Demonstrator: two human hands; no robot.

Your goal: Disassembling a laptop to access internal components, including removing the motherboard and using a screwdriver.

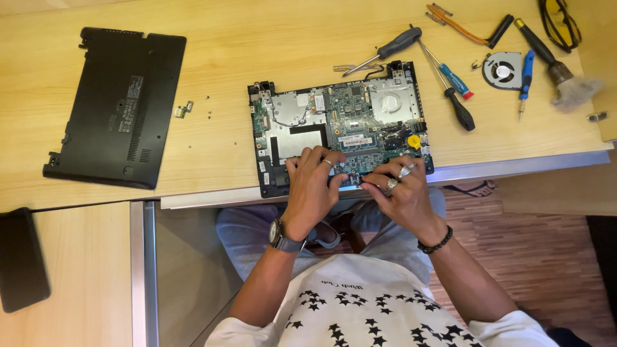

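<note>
A pale wooden surface lies under your work. The opened laptop sits at its near edge, straight ahead of you, circuit board up. Your left hand and right hand rest close together on its near rim, fingers pinching down on a small part there; what exactly they grip I cannot tell. The removed black bottom cover lies far left of your hands, the screwdrivers, fan and brush beyond your right, within reach.
</note>
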